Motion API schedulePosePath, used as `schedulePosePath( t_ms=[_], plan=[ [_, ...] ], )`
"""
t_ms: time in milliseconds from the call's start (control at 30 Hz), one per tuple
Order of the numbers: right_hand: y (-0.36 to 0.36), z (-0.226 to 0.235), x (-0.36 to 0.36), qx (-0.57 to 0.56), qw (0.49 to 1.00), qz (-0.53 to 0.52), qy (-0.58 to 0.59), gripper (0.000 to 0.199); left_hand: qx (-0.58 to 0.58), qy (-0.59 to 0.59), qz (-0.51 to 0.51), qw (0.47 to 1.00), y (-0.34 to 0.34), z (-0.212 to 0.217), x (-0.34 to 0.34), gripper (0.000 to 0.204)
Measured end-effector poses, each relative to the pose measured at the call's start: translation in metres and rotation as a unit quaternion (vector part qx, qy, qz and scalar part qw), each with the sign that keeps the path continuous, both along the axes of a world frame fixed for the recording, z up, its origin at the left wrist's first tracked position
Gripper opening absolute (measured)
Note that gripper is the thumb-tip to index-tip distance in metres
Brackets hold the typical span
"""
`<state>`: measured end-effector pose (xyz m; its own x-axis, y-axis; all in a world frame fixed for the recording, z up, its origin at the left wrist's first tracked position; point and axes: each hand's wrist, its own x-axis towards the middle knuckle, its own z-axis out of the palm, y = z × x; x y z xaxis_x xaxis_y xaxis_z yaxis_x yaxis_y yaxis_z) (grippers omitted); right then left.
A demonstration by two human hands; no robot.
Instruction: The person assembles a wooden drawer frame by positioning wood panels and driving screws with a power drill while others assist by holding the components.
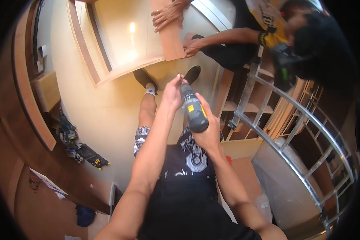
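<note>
My right hand [209, 130] is wrapped round the handle of a black cordless drill [195, 112] with a yellow patch. The drill points away from me, in front of my lap. Up at its nose, my left hand [173, 94] is closed, its fingertips pinched beside the chuck; whatever they grip is too small to name. Just beyond lies a pale wooden board [172, 42] across a wooden frame [126, 72]. Another person's hand [168, 17] rests on that board from above, and a second hand [192, 47] of theirs holds its right edge.
A metal ladder [282, 150] leans along the right, past wooden shelving [250, 108]. The co-worker crouches at the far right. On the floor to the left lie power tools [68, 130] and a dark case with yellow clips [93, 156], beside a large brown panel [28, 132].
</note>
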<state>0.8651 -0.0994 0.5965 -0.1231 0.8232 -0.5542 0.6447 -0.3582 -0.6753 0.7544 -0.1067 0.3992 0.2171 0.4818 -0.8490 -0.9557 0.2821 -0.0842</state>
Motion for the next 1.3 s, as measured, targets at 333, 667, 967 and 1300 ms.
schedulePosePath(
  t_ms=[333, 667, 967, 1300],
  plan=[
    [0.031, -0.136, -0.029, -0.047, 0.998, -0.037, -0.024, 0.065, -0.068, 0.138, 0.022, 0.988, 0.027, -0.158, 0.021, 0.018],
    [0.048, -0.162, -0.044, -0.093, 0.993, -0.055, -0.048, 0.066, -0.095, 0.062, 0.127, 0.985, 0.035, -0.204, 0.029, 0.018],
    [0.057, -0.158, -0.048, -0.102, 0.992, -0.05, -0.055, 0.069, -0.124, 0.062, 0.126, 0.982, 0.045, -0.189, 0.026, 0.015],
    [0.074, -0.151, -0.056, -0.139, 0.987, -0.048, -0.072, 0.07, -0.143, 0.057, 0.16, 0.975, 0.051, -0.171, 0.024, 0.016]
  ],
)
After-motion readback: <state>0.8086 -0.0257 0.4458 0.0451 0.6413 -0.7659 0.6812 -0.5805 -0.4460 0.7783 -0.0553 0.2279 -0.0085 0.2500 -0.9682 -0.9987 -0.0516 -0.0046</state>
